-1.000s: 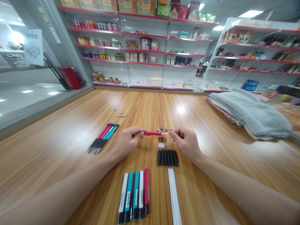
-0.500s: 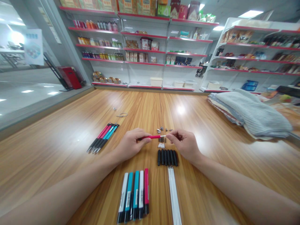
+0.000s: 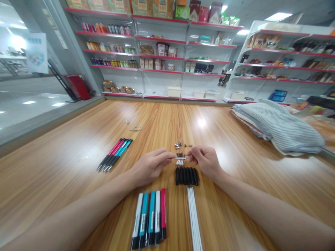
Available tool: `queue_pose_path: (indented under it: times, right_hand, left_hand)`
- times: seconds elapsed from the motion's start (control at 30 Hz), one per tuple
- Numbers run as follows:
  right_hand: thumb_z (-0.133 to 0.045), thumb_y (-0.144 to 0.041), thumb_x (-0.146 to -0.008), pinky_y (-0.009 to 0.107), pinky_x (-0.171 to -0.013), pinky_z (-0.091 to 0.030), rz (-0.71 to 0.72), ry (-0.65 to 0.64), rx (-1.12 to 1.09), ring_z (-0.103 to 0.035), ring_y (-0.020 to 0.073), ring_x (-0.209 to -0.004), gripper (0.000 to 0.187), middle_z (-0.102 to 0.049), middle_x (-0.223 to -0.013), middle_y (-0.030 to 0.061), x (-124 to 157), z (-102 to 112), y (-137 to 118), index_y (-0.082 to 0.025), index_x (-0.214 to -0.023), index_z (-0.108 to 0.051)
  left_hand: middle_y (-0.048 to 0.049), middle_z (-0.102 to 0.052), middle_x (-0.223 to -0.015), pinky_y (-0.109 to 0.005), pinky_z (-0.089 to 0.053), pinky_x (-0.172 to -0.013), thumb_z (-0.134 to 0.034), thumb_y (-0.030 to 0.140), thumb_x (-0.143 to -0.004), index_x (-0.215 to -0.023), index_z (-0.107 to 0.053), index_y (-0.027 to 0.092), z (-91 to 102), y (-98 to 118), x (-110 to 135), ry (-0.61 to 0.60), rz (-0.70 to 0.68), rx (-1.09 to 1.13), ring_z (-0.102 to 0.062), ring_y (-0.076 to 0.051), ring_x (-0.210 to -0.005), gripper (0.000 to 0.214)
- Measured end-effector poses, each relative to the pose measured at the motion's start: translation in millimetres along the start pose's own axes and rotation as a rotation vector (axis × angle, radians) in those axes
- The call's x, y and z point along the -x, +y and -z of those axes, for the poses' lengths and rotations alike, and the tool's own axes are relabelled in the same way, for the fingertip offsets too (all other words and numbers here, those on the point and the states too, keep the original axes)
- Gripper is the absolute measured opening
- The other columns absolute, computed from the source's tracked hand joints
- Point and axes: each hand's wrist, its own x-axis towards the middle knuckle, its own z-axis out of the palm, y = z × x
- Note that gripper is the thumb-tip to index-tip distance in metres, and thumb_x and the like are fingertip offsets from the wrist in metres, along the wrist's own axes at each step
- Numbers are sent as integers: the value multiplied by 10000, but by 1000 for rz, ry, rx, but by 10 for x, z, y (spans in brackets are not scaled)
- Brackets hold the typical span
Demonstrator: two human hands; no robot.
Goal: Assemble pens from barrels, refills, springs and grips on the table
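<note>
My left hand (image 3: 153, 165) is palm down, its fingers closed and pointing right; the pink pen barrel seen in it earlier is now hidden under them. A thin white pen refill (image 3: 181, 158) spans the gap between my hands. At its right end, the fingertips of my right hand (image 3: 205, 160) are pinched together. Just beneath lie small white plastic parts (image 3: 180, 162) and a row of black rubber grips (image 3: 187, 176). Small metal pen tips (image 3: 178, 145) lie beyond my hands. Nearer me are white refills (image 3: 194, 218) and coloured pen barrels (image 3: 151, 218).
Several assembled pens (image 3: 115, 154) lie left of my left hand. A wire loop (image 3: 136, 128) and a small metal piece (image 3: 127, 121) sit farther back. Folded striped cloths (image 3: 280, 122) are piled at the right. Stocked shelves (image 3: 162, 71) stand behind the wooden table (image 3: 91, 195).
The pink barrel has gone out of sight under my left fingers, which have stretched to the right. Both hands have come slightly nearer me, and more of the white refill shows between them.
</note>
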Motion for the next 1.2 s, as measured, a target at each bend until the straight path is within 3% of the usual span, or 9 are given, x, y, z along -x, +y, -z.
queue_pose_path:
  times: [0.1, 0.2, 0.33, 0.53, 1.0, 1.2]
  right_hand:
    - [-532, -459, -879, 213, -485, -403, -68, 45, 33, -521, 98, -506, 356, -633, -637, 19, -51, 43, 92, -143, -791, -673]
    - [-618, -358, -820, 226, -564, -437, -67, -28, 157, -564, 117, -599, 216, -654, -716, 21, -83, 75, 131, -155, -856, -683]
    - [-613, -262, -799, 217, -523, -376, 20, -139, 317, -483, 96, -538, 130, -588, -623, -16, -82, 91, 116, -183, -839, -709]
    - [-597, -187, -800, 222, -541, -368, 130, -184, 407, -482, 96, -560, 135, -607, -688, 2, -82, 117, 133, -207, -833, -727]
    - [-607, -188, -814, 233, -586, -387, 155, -246, 459, -511, 105, -611, 105, -606, -753, 9, -103, 167, 143, -212, -840, -706]
    - [-587, -174, -828, 236, -583, -382, 194, -213, 502, -506, 112, -628, 77, -585, -751, 12, -95, 160, 118, -188, -799, -656]
  left_hand:
    - [-53, -620, -899, -250, -438, -749, -413, 249, -951, -1049, -604, 195, 4, -6, -18, 73, 46, -5, -573, -139, -816, 222]
    - [-41, -635, -859, -245, -430, -728, -446, 270, -940, -975, -617, 189, 13, -3, -32, 112, 91, -33, -574, -135, -781, 193]
    - [-36, -650, -844, -242, -422, -712, -455, 266, -931, -931, -629, 184, 24, 13, -36, 101, 116, -58, -579, -134, -767, 193]
    - [-25, -644, -773, -238, -406, -661, -456, 264, -922, -897, -645, 187, 35, 29, -48, 82, 126, -98, -568, -129, -704, 206]
    - [-21, -646, -789, -250, -413, -681, -460, 272, -922, -906, -647, 199, 30, 19, -41, 14, 156, -111, -574, -141, -734, 201]
    - [-16, -651, -800, -249, -409, -684, -459, 279, -925, -892, -642, 199, 41, 41, -46, 4, 162, -120, -579, -137, -736, 202]
